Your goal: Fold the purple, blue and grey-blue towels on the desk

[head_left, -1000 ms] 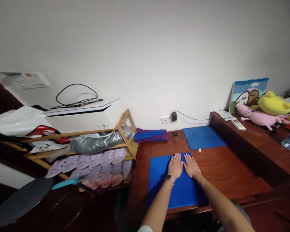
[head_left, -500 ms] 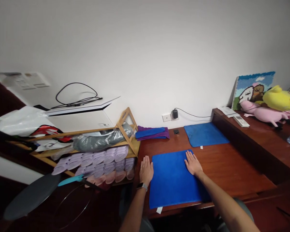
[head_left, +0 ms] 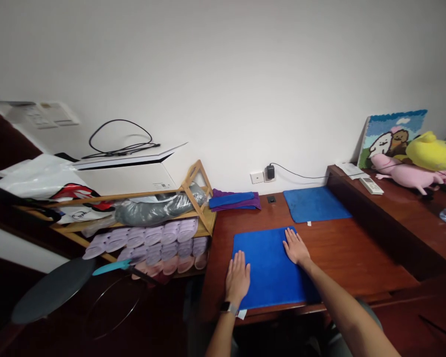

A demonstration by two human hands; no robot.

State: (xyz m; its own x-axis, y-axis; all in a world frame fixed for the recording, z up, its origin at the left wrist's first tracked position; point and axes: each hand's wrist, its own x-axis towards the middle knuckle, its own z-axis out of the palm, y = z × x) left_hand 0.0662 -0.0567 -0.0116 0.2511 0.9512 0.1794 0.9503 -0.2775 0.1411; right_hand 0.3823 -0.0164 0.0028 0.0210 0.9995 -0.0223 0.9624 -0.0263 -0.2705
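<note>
A bright blue cloth point(head_left: 269, 272) lies spread flat on the brown wooden desk point(head_left: 360, 258), with a white tag at its near left corner. My left hand point(head_left: 238, 278), a watch on its wrist, rests flat on the cloth's left edge, fingers extended. Flat near the cloth's far right corner is my right hand point(head_left: 296, 246), its fingers spread. Another blue cloth point(head_left: 315, 205) lies flat further back, by the wall. At the back left of the desk are folded blue and purple cloths point(head_left: 234, 200).
Left of the desk stands a wooden rack point(head_left: 204, 218) with lilac and pink slippers and a white box point(head_left: 130, 177) on top. A raised ledge at right holds a remote point(head_left: 371, 186), a pink plush toy point(head_left: 405, 173) and a yellow one. A charger point(head_left: 270, 171) is plugged into the wall.
My left hand has moved from the cloth's far left side towards me and onto its left edge. My right hand stays near the far right corner.
</note>
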